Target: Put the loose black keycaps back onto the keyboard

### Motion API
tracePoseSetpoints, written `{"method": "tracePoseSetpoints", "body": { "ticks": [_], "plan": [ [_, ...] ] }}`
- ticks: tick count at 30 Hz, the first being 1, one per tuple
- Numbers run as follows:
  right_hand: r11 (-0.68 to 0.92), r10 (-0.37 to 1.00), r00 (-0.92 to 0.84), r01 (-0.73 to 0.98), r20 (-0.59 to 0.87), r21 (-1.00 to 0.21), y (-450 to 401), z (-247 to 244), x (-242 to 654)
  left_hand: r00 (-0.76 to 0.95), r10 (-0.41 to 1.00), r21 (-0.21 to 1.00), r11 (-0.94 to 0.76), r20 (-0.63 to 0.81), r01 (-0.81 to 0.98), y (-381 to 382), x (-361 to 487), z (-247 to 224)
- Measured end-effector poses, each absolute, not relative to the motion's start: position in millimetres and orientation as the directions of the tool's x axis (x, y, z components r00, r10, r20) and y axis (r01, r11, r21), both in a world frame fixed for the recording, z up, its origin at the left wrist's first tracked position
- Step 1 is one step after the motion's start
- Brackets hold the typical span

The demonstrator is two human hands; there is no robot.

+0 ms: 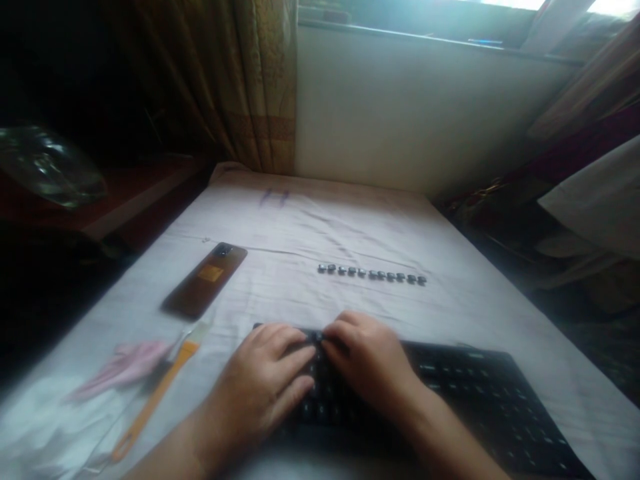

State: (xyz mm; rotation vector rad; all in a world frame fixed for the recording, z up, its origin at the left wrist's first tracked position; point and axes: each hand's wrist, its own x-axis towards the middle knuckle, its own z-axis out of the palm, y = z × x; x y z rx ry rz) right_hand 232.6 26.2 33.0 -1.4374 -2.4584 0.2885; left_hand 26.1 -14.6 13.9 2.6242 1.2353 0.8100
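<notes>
A black keyboard [480, 393] lies across the near part of the cloth, partly hidden under both hands. My left hand [267, 370] rests over its left end, with fingers stretched out and slightly apart on the keys. Close beside it, my right hand [373, 357] has its thumb and index finger bent together around a small dark keycap [319, 337] at the keyboard's upper edge. The left fingertips come right up to that keycap. Beyond the keyboard, several small dark keycaps [372, 274] form a row on the cloth.
On the left lie a brown phone [205, 283], a brush with an orange handle [155, 400], a pink cloth [123, 367] and crumpled white material [45, 427]. A curtain [250, 87] and wall [400, 113] stand behind the cloth-covered surface [350, 220].
</notes>
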Motion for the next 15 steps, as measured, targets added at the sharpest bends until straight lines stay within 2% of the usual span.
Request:
{"method": "tracePoseSetpoints", "body": {
  "ticks": [6,10,15],
  "plan": [
    [0.47,0.882,-0.466,0.853,0.075,-0.229,26.4,37.7,226.3,0.519,0.747,0.337,-0.656,0.416,0.675,-15.5,25.8,13.2],
    [0.451,0.889,-0.455,0.852,0.049,-0.265,27.6,36.7,226.7,0.531,0.751,0.337,-0.654,0.392,0.677,-13.8,27.1,14.3],
    [0.456,0.889,-0.443,0.831,0.116,-0.318,26.7,28.9,230.2,0.543,0.755,0.288,-0.648,0.369,0.705,-11.0,31.4,15.2]
  ]
}}
